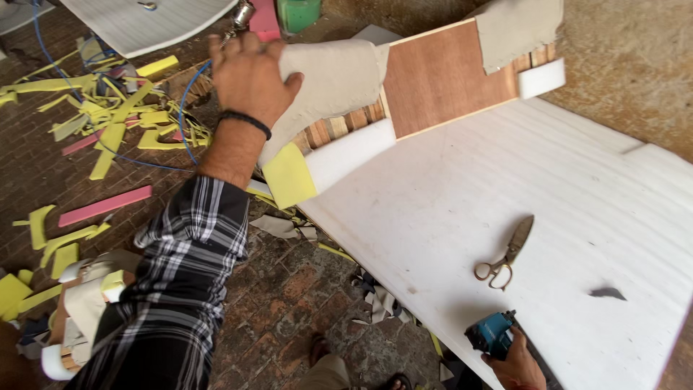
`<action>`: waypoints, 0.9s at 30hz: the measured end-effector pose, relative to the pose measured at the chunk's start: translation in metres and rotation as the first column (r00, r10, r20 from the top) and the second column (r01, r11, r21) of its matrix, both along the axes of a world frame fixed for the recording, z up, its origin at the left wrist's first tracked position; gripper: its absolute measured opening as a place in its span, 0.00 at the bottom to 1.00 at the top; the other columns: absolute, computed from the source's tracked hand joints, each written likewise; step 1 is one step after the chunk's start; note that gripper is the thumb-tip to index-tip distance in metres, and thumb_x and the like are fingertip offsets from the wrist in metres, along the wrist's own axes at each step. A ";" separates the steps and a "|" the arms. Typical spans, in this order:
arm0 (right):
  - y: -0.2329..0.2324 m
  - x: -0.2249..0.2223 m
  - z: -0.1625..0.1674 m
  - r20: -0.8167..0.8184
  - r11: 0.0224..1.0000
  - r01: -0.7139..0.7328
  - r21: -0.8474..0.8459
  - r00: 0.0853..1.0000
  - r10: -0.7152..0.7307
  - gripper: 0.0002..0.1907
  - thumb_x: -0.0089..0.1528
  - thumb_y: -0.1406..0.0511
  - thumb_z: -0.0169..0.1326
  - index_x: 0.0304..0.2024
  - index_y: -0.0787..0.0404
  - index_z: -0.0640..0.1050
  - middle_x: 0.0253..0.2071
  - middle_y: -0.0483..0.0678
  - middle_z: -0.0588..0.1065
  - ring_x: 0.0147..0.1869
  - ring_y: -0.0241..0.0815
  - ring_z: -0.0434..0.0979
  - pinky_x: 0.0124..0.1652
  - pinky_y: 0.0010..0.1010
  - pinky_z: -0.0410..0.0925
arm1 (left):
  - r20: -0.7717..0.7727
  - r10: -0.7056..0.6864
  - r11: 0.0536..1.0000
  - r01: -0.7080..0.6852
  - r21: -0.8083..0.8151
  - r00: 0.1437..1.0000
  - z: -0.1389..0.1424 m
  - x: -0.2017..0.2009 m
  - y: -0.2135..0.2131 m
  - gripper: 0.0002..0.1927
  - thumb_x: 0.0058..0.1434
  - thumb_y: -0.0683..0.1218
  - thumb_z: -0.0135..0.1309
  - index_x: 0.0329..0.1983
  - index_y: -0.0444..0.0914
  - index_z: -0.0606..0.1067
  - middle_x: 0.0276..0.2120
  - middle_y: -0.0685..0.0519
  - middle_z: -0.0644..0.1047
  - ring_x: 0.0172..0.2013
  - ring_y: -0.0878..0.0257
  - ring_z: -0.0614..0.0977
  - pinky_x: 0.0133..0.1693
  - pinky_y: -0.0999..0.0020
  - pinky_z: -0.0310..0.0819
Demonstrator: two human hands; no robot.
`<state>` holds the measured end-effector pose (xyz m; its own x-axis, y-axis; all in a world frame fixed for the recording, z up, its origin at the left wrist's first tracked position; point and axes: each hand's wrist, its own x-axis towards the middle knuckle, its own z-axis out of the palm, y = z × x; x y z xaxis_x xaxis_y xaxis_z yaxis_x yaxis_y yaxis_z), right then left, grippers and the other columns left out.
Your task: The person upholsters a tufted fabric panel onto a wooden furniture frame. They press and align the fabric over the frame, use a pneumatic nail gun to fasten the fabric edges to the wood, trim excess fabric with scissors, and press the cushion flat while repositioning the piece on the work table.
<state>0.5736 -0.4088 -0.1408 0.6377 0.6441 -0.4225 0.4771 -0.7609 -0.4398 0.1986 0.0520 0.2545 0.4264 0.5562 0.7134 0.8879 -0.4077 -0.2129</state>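
Over at the table's far corner, the left hand (249, 76) reaches out in its plaid sleeve (173, 289) and lies flat, fingers together, on grey fabric (336, 76) wrapped over a wooden frame (440, 76), which has white foam (346, 155) and a yellow pad (289, 175) along its near edge. Low at the table's near edge, the right hand (516, 365) is closed round a blue tool (492, 334). Scissors (505, 253) lie shut on the white table (577, 188), well apart from both hands. Yellow and pink foam scraps (108, 130) litter the brick floor (289, 289).
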 end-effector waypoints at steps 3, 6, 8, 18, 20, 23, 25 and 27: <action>0.043 -0.032 0.022 -0.199 1.000 0.019 0.018 0.980 -0.015 0.42 0.49 0.57 0.72 0.59 0.65 0.66 0.38 0.62 0.78 0.42 0.53 0.78 0.42 0.40 0.71 | -0.112 -0.024 0.937 -0.017 -0.349 0.993 0.007 0.015 0.029 0.30 0.64 0.65 0.61 0.62 0.43 0.78 0.51 0.42 0.80 0.51 0.41 0.80 0.54 0.40 0.74; 0.104 -0.076 0.071 -0.475 0.988 0.100 0.119 0.879 -0.032 0.24 0.53 0.59 0.69 0.42 0.71 0.78 0.27 0.58 0.79 0.28 0.45 0.76 0.31 0.37 0.69 | -0.529 -0.004 0.789 -0.322 -0.523 0.849 0.014 0.060 0.058 0.44 0.57 0.75 0.58 0.67 0.43 0.72 0.52 0.42 0.80 0.51 0.44 0.82 0.53 0.41 0.76; 0.158 -0.098 0.115 -0.496 0.959 0.058 0.278 0.864 0.091 0.16 0.55 0.61 0.67 0.35 0.71 0.83 0.23 0.54 0.80 0.23 0.42 0.76 0.27 0.34 0.69 | -0.618 -0.001 0.734 -0.419 -0.534 0.786 0.009 0.097 0.066 0.53 0.53 0.76 0.59 0.74 0.48 0.55 0.59 0.42 0.72 0.53 0.40 0.78 0.51 0.36 0.75; 0.358 -0.105 0.252 -0.719 0.683 0.346 0.644 0.580 0.383 0.10 0.58 0.71 0.59 0.41 0.69 0.81 0.22 0.48 0.73 0.21 0.38 0.72 0.23 0.30 0.68 | -0.845 -0.085 0.662 -0.604 -0.444 0.528 0.005 0.123 0.043 0.78 0.44 0.77 0.67 0.79 0.41 0.31 0.70 0.32 0.57 0.67 0.37 0.63 0.48 0.32 0.75; 0.374 -0.101 0.255 -0.733 0.725 0.327 0.606 0.583 0.349 0.10 0.57 0.70 0.58 0.41 0.69 0.81 0.22 0.47 0.73 0.22 0.38 0.72 0.23 0.30 0.68 | -0.833 -0.085 0.653 -0.601 -0.461 0.547 0.007 0.125 0.038 0.77 0.44 0.75 0.68 0.80 0.40 0.32 0.70 0.34 0.59 0.67 0.38 0.64 0.48 0.32 0.76; 0.390 -0.100 0.255 -0.736 0.771 0.284 0.571 0.592 0.327 0.10 0.57 0.69 0.58 0.40 0.68 0.81 0.22 0.46 0.73 0.22 0.37 0.72 0.23 0.31 0.69 | -0.820 -0.077 0.642 -0.601 -0.476 0.567 0.007 0.124 0.038 0.77 0.44 0.73 0.70 0.80 0.41 0.33 0.69 0.33 0.59 0.67 0.37 0.64 0.47 0.31 0.76; 0.395 -0.099 0.254 -0.738 0.786 0.260 0.561 0.588 0.331 0.10 0.56 0.69 0.59 0.39 0.68 0.82 0.22 0.46 0.73 0.22 0.37 0.72 0.23 0.31 0.69 | -0.811 -0.079 0.649 -0.588 -0.483 0.579 0.006 0.121 0.040 0.78 0.43 0.72 0.71 0.80 0.40 0.33 0.68 0.32 0.60 0.66 0.38 0.64 0.47 0.31 0.76; 0.399 -0.098 0.254 -0.740 0.780 0.257 0.570 0.574 0.351 0.09 0.56 0.69 0.59 0.38 0.68 0.82 0.22 0.47 0.73 0.22 0.38 0.72 0.23 0.31 0.68 | -0.803 -0.082 0.682 -0.555 -0.477 0.590 0.006 0.116 0.044 0.79 0.41 0.72 0.72 0.80 0.37 0.35 0.67 0.33 0.62 0.67 0.39 0.64 0.47 0.31 0.76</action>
